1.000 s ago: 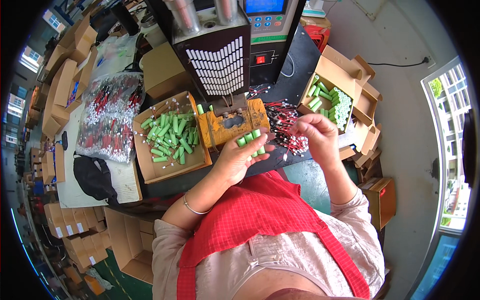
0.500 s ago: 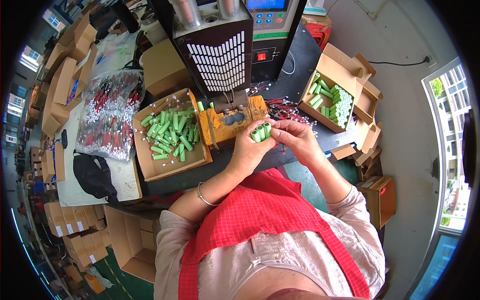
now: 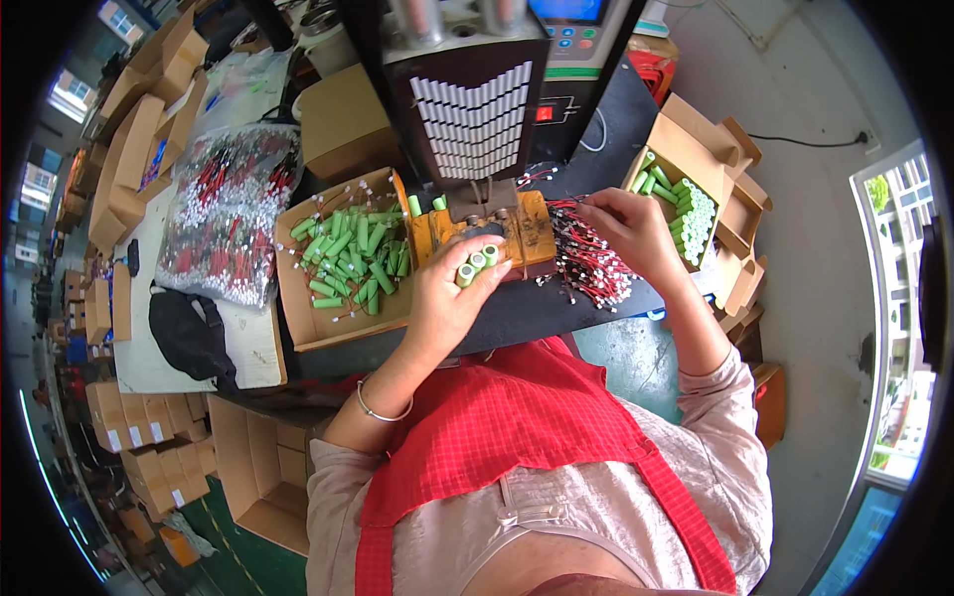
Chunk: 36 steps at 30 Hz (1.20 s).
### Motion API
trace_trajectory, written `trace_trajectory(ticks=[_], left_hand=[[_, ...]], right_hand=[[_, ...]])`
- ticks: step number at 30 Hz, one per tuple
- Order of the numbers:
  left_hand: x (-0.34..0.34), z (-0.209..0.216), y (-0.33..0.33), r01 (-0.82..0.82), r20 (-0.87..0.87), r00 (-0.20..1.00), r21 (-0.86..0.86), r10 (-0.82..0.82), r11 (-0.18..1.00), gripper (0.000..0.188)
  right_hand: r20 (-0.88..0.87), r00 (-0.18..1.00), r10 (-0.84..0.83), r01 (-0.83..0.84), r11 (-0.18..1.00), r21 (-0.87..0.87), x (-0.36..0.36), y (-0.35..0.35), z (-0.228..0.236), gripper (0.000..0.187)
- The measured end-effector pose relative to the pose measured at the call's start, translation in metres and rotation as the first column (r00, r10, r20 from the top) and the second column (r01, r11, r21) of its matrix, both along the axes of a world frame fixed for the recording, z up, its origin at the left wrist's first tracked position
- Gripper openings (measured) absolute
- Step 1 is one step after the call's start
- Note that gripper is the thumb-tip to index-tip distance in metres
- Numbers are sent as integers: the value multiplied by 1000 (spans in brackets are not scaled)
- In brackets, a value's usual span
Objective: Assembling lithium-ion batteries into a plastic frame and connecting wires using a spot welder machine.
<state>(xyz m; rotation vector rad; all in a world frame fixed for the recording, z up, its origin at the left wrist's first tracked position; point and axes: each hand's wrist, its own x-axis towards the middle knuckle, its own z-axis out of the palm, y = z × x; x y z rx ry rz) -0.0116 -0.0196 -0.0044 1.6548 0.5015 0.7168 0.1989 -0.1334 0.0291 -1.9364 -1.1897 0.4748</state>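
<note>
Your left hand [image 3: 444, 298] grasps green cells [image 3: 477, 262] near the yellow block [image 3: 537, 226], and it hides their lower parts. Your right hand [image 3: 638, 233] bends at the pile of red and black wires [image 3: 593, 266], but I cannot tell if it pinches one. The machine [image 3: 475, 119] is cut off by the upper edge. Three cell ends show in your grasp; two loose cells [image 3: 439, 203] are beside the block. Half a second before, both hands met at the cells; now your right one is apart.

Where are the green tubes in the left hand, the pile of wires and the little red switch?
Green tubes [image 3: 477, 261]: head view, middle one's end.
Pile of wires [image 3: 594, 264]: head view, middle of the heap.
Red switch [image 3: 544, 114]: head view, its front.
</note>
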Motion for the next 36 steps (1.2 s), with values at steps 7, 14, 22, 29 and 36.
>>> trace_trajectory(ticks=[7,14,22,29,36], left_hand=[[9,5,20,-122,-56,987,348,151,929,23],[14,1,23,-95,-102,985,362,141,927,16],[15,7,25,-105,-136,975,420,177,901,14],[-1,3,30,-47,-142,987,147,68,988,19],[-14,10,36,146,-1,986,-485,-168,862,17]], right_hand=[[-545,834,91,-87,996,33,-56,14,-8,20],[-615,786,58,-82,997,-11,-59,28,-6,23],[-498,864,70,-87,996,-11,-61,33,-11,22],[-786,602,142,-105,990,98,-48,13,-10,20],[-591,797,123,-153,988,0,-52,14,-5,30]])
